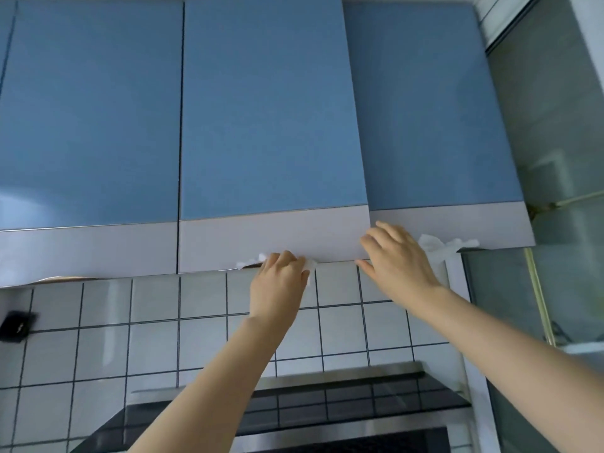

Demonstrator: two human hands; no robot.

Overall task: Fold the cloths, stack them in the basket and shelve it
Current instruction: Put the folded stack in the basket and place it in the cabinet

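Both hands at the cupboard's lower lip

Both hands are raised to the bottom edge of the middle cupboard door [271, 125]. The left hand [281, 276] has its fingers curled up at the door's grey lower band, touching a scrap of white material [310, 266] that shows at the edge — whether it grips the door or the scrap I cannot tell. The right hand [395, 256] lies flatter, fingers straight and spread, at the door's lower right corner, holding nothing.

That corner stands slightly forward of the right-hand door [431, 109], so the middle door seems ajar. Its hinge side is hidden; judging by the proud right edge, the swing is probably leftward, and the right hand is the nearer one to lead it.

Neither the basket nor the cloths are in view — a guess is that the shelf lies behind this door. Below are the tiled wall [343, 325] and a steel hood [327, 397].
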